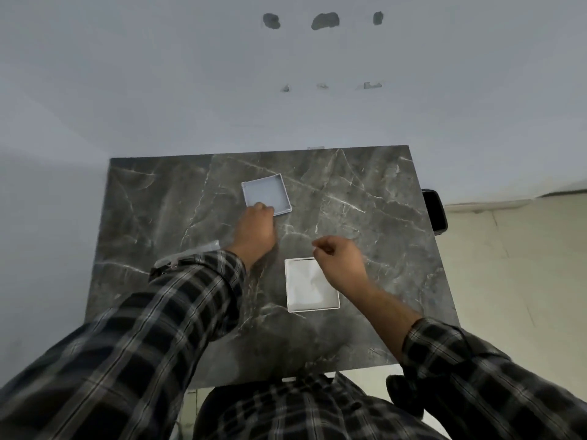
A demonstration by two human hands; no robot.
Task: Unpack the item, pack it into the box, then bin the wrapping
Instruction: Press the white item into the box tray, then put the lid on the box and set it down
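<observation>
A white square box lid (269,192) lies upside down at the middle back of the dark marble table (365,198). My left hand (255,230) grips its near corner. The white box base (308,289) sits closer to me, with something white inside that I cannot make out. My right hand (341,260) hovers over the base's far right corner, fingers curled with thumb and forefinger pinched; nothing shows between them. A piece of clear plastic wrapping (193,250) lies on the table behind my left sleeve.
A black bin (435,211) stands on the floor just off the table's right edge. A white wall runs behind the table. A dark object (403,395) sits on the floor near my right elbow.
</observation>
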